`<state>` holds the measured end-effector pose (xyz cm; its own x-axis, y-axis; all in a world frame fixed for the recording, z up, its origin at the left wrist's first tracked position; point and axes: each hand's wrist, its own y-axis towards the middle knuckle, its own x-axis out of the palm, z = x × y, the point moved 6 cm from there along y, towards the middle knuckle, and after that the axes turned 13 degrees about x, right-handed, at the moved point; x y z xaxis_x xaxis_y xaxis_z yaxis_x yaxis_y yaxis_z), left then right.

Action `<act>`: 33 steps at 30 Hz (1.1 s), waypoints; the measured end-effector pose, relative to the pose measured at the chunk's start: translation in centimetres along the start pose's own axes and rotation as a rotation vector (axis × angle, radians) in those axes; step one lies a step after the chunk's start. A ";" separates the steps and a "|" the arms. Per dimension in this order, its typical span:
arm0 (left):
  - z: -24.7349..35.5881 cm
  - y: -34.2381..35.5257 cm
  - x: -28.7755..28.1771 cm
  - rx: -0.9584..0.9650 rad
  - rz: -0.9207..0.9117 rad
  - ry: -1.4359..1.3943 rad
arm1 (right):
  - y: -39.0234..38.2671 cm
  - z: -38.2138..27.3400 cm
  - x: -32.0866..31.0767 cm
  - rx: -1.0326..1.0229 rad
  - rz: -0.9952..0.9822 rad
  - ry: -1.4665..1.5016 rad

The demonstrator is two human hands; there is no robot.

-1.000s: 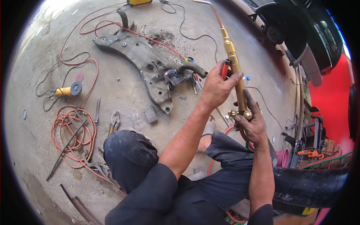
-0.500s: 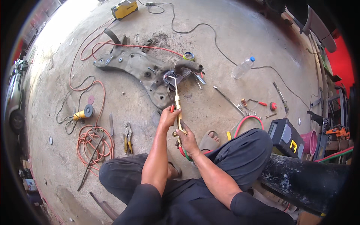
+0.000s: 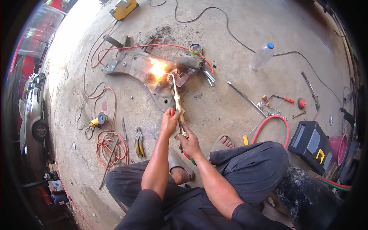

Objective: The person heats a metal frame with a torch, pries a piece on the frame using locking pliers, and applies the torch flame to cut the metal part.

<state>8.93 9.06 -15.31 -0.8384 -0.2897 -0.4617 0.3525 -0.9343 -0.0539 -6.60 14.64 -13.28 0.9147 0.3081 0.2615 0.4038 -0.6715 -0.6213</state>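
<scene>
A brass gas torch (image 3: pixel 176 99) with a thin bent tip points away from me, a bright orange-yellow flame (image 3: pixel 158 69) burning at its tip. My right hand (image 3: pixel 188 143) is closed round the rear of the torch, by its valve knobs. My left hand (image 3: pixel 169 123) is closed farther forward against the torch body. A small red object (image 3: pixel 172 111) sticks up from its fingers; its kind is hard to tell. The flame plays over a large grey metal car subframe (image 3: pixel 136 65) lying on the floor and hides part of its surface.
Red and green hoses (image 3: pixel 270 119) loop beside my knee. Around me lie pliers (image 3: pixel 139 142), an angle grinder (image 3: pixel 100 119), a coiled orange cable (image 3: pixel 111 148), a clear bottle (image 3: pixel 262 57), a tape roll (image 3: pixel 195 48) and a black toolbox (image 3: pixel 312 145). A yellow machine (image 3: pixel 124 10) stands beyond the subframe.
A flame has appeared at the torch tip, where none showed before. My view has shifted slightly; both hands stay on or close against the torch.
</scene>
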 end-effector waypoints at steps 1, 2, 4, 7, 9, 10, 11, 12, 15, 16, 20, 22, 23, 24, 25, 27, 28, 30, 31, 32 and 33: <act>1.9 -0.2 0.4 -0.001 -0.016 -0.007 | -0.1 -0.2 -1.1 0.004 0.016 0.003; 3.3 -0.8 0.4 -0.107 0.010 -0.112 | -0.3 -0.3 -1.6 0.024 -0.074 0.080; 6.5 -1.3 -0.6 -0.170 0.072 -0.220 | -0.8 -1.5 -1.3 -0.149 -0.160 0.097; 7.6 -1.0 -1.1 -0.207 -0.091 -0.106 | -2.6 -1.5 -1.2 -0.001 -0.263 0.288; 7.7 -0.9 -0.7 -0.138 -0.114 -0.020 | -4.1 -1.7 -0.8 0.024 -0.271 0.364; 7.6 -1.1 -0.1 -0.137 -0.182 0.029 | -4.7 -1.0 -0.7 0.067 -0.188 0.350; 7.4 -1.4 0.6 -0.134 -0.250 0.080 | -5.4 -0.3 -0.6 0.108 -0.104 0.336; 7.7 -1.9 2.2 -0.168 -0.329 0.091 | -5.5 0.7 -1.0 0.099 -0.090 0.331; 9.2 -2.8 5.2 -0.118 -0.514 0.321 | -5.2 2.4 -2.9 -0.134 0.326 -0.075; 9.5 -3.0 5.6 -0.112 -0.512 0.323 | -5.5 2.6 -3.3 -0.189 0.372 -0.119; 10.9 -3.0 6.4 -0.019 -0.555 0.385 | -6.6 1.7 -3.4 -0.260 0.434 -0.146; 11.4 -3.0 7.2 -0.012 -0.587 0.411 | -6.4 1.6 -3.9 -0.267 0.476 -0.163; 11.9 -3.2 7.2 0.096 -0.573 0.538 | -6.2 1.4 -3.7 -0.378 0.508 -0.169; 12.3 -3.1 7.3 0.207 -0.555 0.663 | -6.0 1.0 -3.5 -0.489 0.539 -0.175; 12.3 -3.1 6.7 0.204 -0.569 0.660 | -6.0 1.4 -2.7 -0.224 0.375 -0.062; 12.0 -2.9 5.2 0.092 -0.631 0.715 | -6.5 0.6 -1.5 -0.197 0.331 -0.027; 12.9 -3.0 4.8 0.088 -0.647 0.709 | -6.5 0.2 -1.2 -0.210 0.328 -0.031; 14.1 -2.5 3.6 0.050 -0.656 0.600 | -6.0 0.3 -1.1 -0.150 0.312 -0.035; 12.9 -2.5 3.5 0.034 -0.659 0.606 | -5.5 0.5 -0.7 -0.100 0.290 -0.040; 11.7 -2.5 3.5 0.053 -0.589 0.509 | -5.2 0.5 -0.6 -0.102 0.288 -0.059; 11.0 -2.0 3.1 0.069 -0.506 0.420 | -5.5 -0.5 -0.1 -0.091 0.265 -0.055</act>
<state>1.06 7.75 -6.94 -0.6552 0.2814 -0.7011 -0.0819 -0.9490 -0.3043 -8.93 17.93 -9.53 0.9873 0.1480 0.0573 0.1529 -0.7904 -0.5932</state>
